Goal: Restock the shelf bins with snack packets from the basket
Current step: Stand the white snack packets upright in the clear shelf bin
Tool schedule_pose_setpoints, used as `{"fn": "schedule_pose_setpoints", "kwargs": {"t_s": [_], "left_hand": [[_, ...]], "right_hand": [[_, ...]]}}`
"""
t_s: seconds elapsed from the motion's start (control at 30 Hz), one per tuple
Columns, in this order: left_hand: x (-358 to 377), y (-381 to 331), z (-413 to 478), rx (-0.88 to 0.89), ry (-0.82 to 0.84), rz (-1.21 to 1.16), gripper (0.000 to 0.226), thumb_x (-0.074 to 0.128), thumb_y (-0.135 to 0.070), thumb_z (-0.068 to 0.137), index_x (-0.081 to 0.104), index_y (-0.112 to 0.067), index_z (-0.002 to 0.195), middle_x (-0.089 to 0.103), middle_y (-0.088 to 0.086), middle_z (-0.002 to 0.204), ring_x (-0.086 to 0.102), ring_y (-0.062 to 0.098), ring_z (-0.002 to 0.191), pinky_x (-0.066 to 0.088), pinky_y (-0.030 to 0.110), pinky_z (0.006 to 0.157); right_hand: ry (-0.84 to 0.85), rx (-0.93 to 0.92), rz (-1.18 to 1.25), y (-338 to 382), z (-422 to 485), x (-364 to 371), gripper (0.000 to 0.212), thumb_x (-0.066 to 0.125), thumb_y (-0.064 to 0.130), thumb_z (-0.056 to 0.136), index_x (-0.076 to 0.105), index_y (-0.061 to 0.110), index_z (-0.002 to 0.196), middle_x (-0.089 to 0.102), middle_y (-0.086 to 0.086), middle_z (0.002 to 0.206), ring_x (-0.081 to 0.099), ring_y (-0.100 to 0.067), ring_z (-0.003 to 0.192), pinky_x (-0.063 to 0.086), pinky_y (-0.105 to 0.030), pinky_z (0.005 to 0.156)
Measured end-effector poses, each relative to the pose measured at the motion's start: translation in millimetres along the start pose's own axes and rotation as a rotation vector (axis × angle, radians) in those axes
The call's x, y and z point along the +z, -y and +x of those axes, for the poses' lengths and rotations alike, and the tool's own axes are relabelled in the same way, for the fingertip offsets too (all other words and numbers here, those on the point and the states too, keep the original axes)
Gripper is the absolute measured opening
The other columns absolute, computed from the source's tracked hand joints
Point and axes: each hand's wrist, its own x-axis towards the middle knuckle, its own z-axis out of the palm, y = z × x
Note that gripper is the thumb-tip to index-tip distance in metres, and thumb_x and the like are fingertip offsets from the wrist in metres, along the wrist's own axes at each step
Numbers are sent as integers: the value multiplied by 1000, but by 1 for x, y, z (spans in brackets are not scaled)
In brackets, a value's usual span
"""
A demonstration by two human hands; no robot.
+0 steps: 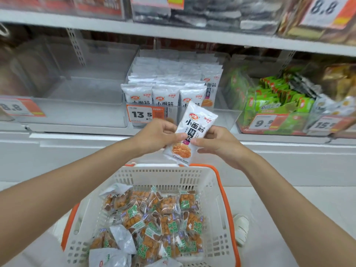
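White packet (192, 128), pinched by fingers of left hand (157, 134) and right hand (217, 144): we seat it upright, label forward, in the matching bin (227, 115).

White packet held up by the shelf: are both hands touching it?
Touching. The head view shows the left hand pinching the white packet by its left edge and the right hand pinching its right edge.

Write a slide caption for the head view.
Left hand and right hand hold a white snack packet over the basket before the matching shelf bin.
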Motion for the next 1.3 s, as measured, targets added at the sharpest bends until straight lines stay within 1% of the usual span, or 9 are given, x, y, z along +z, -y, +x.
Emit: {"fn": "schedule_pose_setpoints", "kwargs": {"t_s": [0.17,0.27,0.4,0.47,0.6,0.73,0.93,1.13,1.3], "left_hand": [[11,-62,29,259,-39,-3,23,69,-7,88,70,-11,110,74,1,102,71,5,85,55,20,73],[11,-101,52,389,-74,44,19,69,-7,88,74,-14,105,75,0,100,71,8,91,56,23,82],[6,-127,93,432,-66,159,21,71,-5,86,72,-6,107,74,4,104,71,14,96,56,29,89],[-2,-125,114,388,-67,246,21,72,-11,87,71,-5,107,74,5,104,70,17,99,54,37,93],[-20,-114,147,315,-125,459,18,71,-23,88,74,-8,99,74,4,96,69,20,93,54,38,89],[-26,-105,173,240,-154,684,16,71,-30,87,72,-14,93,69,0,92,61,16,85,43,26,70],[-24,-95,200,179,-222,694,23,76,-25,83,73,-14,103,68,0,97,63,15,87,50,25,77],[-24,-87,199,277,-246,613,34,71,-22,87,67,-23,121,65,-5,96,57,7,75,46,19,68],[-24,-86,194,297,-204,761,17,60,-26,95,74,-20,103,69,-5,109,63,15,97,53,33,90]], "right_hand": [[-244,-243,-204,48,-2,-38,25,77,0,78,69,18,93,72,13,82,66,5,68,51,-16,62],[-413,-358,-282,76,-4,-62,25,77,1,78,68,13,99,70,10,86,65,9,69,50,-11,63],[-587,-369,-506,89,11,-79,22,76,15,81,65,26,97,67,19,86,60,9,75,48,-9,67],[-591,-305,-596,84,34,-80,25,74,11,81,64,26,99,69,11,92,59,4,73,41,-7,58],[-582,-124,-741,67,88,-82,31,77,12,78,67,13,107,71,-7,108,66,-25,100,47,-26,74],[-507,7,-695,53,130,-84,30,78,14,79,67,6,106,69,-13,110,65,-27,104,48,-28,74],[-428,149,-645,33,169,-87,32,75,13,79,64,4,107,67,-12,109,64,-26,97,50,-30,74],[-403,160,-536,27,180,-89,22,67,7,81,65,2,103,67,-12,103,66,-28,96,49,-29,71],[-366,114,-512,27,179,-83,9,54,0,87,62,0,91,63,-16,94,62,-29,92,46,-32,73]]}}
